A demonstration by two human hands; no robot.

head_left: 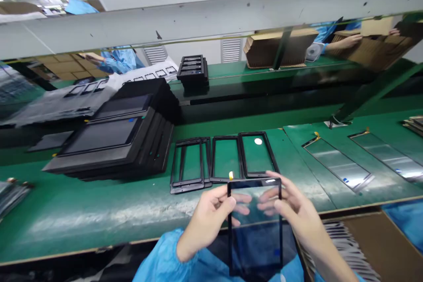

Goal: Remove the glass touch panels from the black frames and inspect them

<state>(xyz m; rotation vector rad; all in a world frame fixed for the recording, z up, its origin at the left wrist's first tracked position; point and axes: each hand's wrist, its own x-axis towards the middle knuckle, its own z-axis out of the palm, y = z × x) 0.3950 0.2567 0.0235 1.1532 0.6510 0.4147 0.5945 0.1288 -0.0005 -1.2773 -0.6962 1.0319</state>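
I have the left hand and right hand clamped on opposite long sides of a black-bordered glass panel, thumbs in front, fingers behind; its long axis points away from me, at the tabletop's near edge. Beyond lie black frames; leftward, stacked black trays; rightward, clear panels and a green post.

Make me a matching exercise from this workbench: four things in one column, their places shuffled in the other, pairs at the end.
1. black-edged glass panel
2. open black frames
3. large black tray stack
4. folded cardboard stack

A. on the green shelf at the back
B. on the bench, left of the frames
C. between the left hand and right hand
D. flat on the bench, just beyond the hands

Pairs: 1-C, 2-D, 3-B, 4-A
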